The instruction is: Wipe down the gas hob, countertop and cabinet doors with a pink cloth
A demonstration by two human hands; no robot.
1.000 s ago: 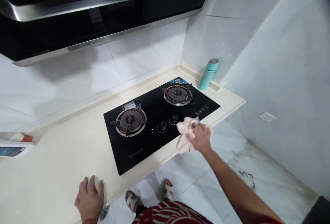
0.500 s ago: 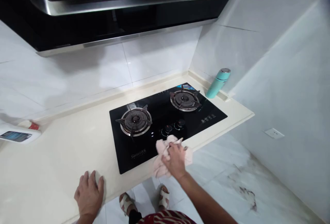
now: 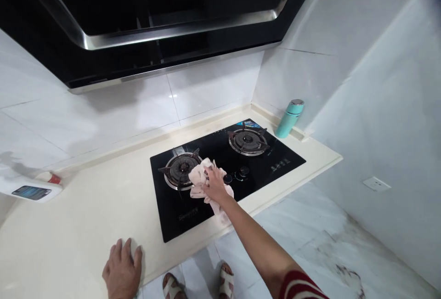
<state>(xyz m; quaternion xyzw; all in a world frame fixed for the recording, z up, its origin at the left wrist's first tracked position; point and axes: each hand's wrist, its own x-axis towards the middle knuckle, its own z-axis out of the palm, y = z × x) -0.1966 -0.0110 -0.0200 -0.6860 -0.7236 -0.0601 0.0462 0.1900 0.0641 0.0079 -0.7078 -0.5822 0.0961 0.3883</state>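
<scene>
A crumpled pale pink cloth (image 3: 198,175) is gripped in my right hand (image 3: 215,185). It lies over the middle of the black glass gas stove (image 3: 210,152), beside the left burner (image 3: 183,168) and overlapping its right edge. A loose end of the cloth trails toward the stove's front edge. Just right of the cloth is a control knob (image 3: 244,171). On the cream countertop (image 3: 89,207), left of the stove, my left hand (image 3: 122,267) rests flat with fingers spread, holding nothing. The right burner (image 3: 247,141) is uncovered.
A turquoise thermos (image 3: 289,120) stands at the stove's right, near the wall. At the far left lies a white bottle (image 3: 34,189) with a red cap (image 3: 54,178). A black range hood (image 3: 179,51) hangs low overhead. A wall socket (image 3: 376,183) is at right.
My right hand has carried the cloth from the counter's front edge forward and left, toward the left burner. My left hand stays on the counter. The camera view has tilted slightly.
</scene>
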